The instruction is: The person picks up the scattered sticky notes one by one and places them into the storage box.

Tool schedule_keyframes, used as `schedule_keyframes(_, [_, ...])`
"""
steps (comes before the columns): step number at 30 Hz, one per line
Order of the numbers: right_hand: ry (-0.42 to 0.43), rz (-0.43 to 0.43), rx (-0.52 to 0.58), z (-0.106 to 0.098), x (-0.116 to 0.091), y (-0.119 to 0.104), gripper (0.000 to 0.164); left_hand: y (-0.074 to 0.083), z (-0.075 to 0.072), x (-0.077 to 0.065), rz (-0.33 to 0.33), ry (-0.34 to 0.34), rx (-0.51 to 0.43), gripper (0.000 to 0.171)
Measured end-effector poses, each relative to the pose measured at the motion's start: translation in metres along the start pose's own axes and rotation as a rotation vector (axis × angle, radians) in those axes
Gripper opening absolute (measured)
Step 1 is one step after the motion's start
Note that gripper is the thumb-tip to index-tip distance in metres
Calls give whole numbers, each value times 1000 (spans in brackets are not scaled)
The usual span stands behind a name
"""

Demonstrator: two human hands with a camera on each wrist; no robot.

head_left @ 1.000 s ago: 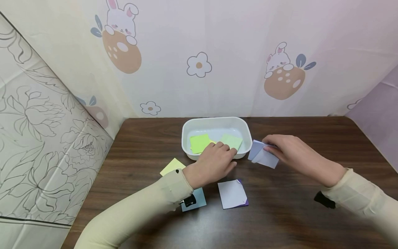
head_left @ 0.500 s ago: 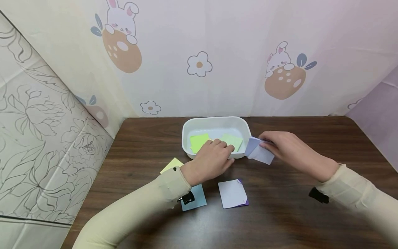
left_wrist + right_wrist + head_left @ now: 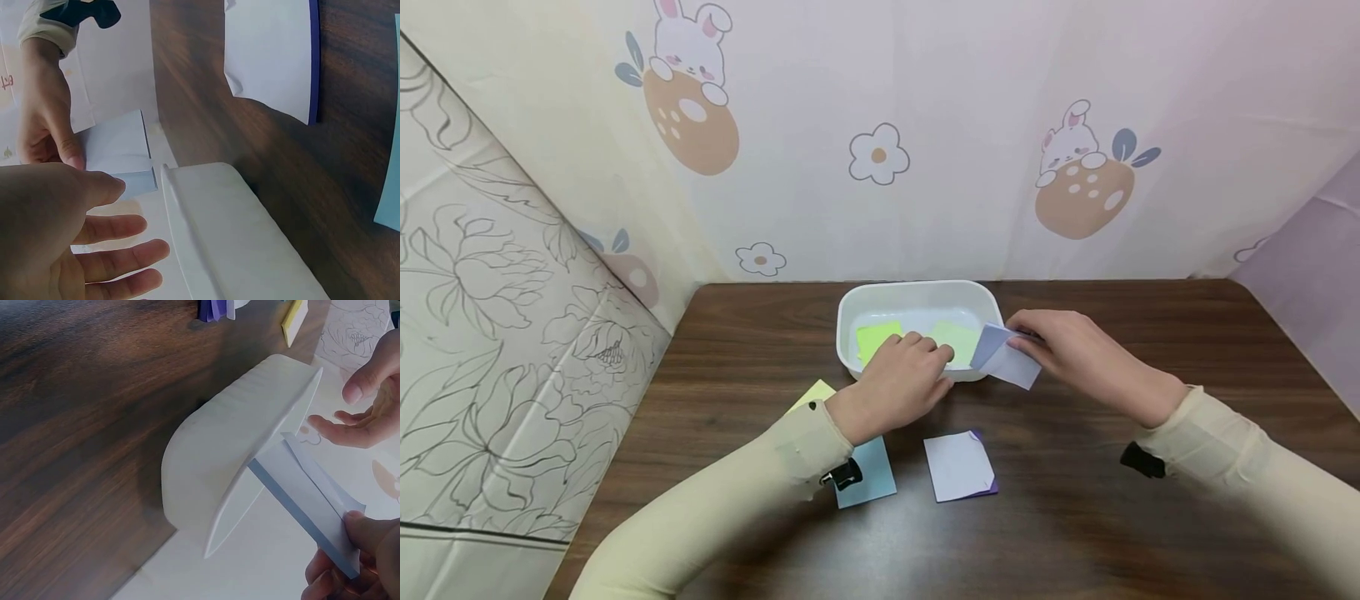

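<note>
My right hand point(image 3: 1078, 358) pinches a light blue sticky note pad point(image 3: 1011, 367) between thumb and fingers, and the pad's top sheet stands partly lifted. In the head view that pad overlaps the right front corner of a white plastic tub point(image 3: 917, 290); in the right wrist view its end reaches over the tub's rim. My left hand point(image 3: 897, 382) hovers at the tub's front rim, its fingers point(image 3: 128, 256) loosely extended with nothing between them. Inside the tub lie a yellow-green pad point(image 3: 875, 337) and a pale green pad point(image 3: 957, 340), each partly hidden by my hands.
On the brown table point(image 3: 1075, 517), a white-backed purple pad point(image 3: 958, 467) with curled corners lies in front of the tub. A blue pad point(image 3: 874, 479) and a yellow pad point(image 3: 812, 393) sit partly under my left forearm. Patterned cloth point(image 3: 955, 208) hangs behind.
My right hand has moved left with the light blue pad, from beside the tub to over its right front corner. My left hand has drifted slightly left and back.
</note>
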State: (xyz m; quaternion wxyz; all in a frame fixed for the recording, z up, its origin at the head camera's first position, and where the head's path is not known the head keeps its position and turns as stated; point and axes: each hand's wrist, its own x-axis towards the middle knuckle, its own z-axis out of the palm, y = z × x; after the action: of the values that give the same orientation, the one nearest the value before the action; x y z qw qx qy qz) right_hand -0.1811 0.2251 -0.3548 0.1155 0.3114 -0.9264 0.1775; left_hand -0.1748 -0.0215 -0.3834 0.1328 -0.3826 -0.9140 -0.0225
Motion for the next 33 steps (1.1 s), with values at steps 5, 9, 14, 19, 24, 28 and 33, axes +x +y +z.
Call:
schedule_keyframes(5, [-4, 1, 4, 1, 5, 0, 15, -4, -1, 0, -12, -12, -13, 25])
schedule_keyframes(9, [-5, 5, 12, 2, 9, -1, 16, -6, 0, 0, -24, -23, -9, 26])
schedule_keyframes(14, [1, 4, 16, 4, 15, -3, 17, -8, -2, -1, -29, -37, -2, 29])
schedule_keyframes(19, [9, 8, 18, 5, 19, -5, 18, -9, -1, -1, -28, -35, 1, 28])
schedule_keyframes(24, [16, 15, 25, 6, 22, -6, 19, -11, -2, -2, -30, -24, 6, 28])
schedule_keyframes(28, [18, 15, 37, 8, 24, -7, 18, -13, -2, -3, -36, -28, 5, 30])
schedule_keyframes(33, [8, 24, 43, 8, 28, -7, 18, -17, -2, -3, -45, -15, 7, 30])
